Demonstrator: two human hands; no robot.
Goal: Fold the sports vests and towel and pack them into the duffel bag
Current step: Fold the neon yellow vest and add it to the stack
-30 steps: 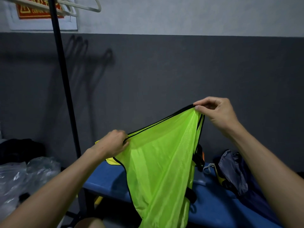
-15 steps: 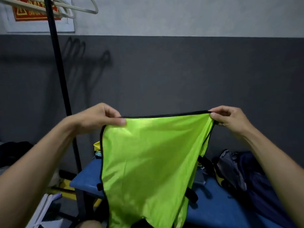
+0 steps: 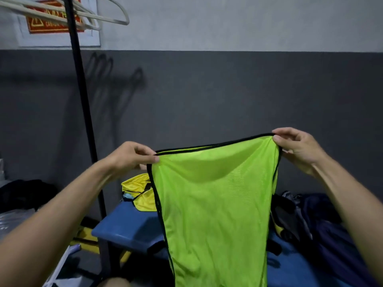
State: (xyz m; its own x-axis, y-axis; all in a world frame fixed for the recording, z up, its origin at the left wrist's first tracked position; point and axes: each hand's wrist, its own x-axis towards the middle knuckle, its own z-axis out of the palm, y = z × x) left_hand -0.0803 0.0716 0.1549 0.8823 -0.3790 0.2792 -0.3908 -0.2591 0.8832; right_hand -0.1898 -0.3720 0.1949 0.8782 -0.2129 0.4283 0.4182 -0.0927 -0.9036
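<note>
Left hand: fingers and thumb pinch the upper left corner of the lime-green mesh sports vest with black edging.
Right hand: thumb and fingers pinch the upper right corner of the same vest, slightly higher than the left corner.
Lime-green vest: held up in the air, its black-bound top edge stretched between both hands, cloth hanging straight down in front of the blue padded bench; lower end runs out of view.
Yellow fabric vest with black trim: crumpled on the bench, just behind the green vest's left edge, partly hidden by it.
Dark navy duffel bag: on the bench, to the right of the green vest, opening slack; contents cannot be made out.
Black metal rack pole: upright, left of the bench.
White plastic hangers: high on the pole, above and left of the bench.
Red warning sign: on the wall behind the hangers.
Clear plastic sheeting: far left of the bench, low.
</note>
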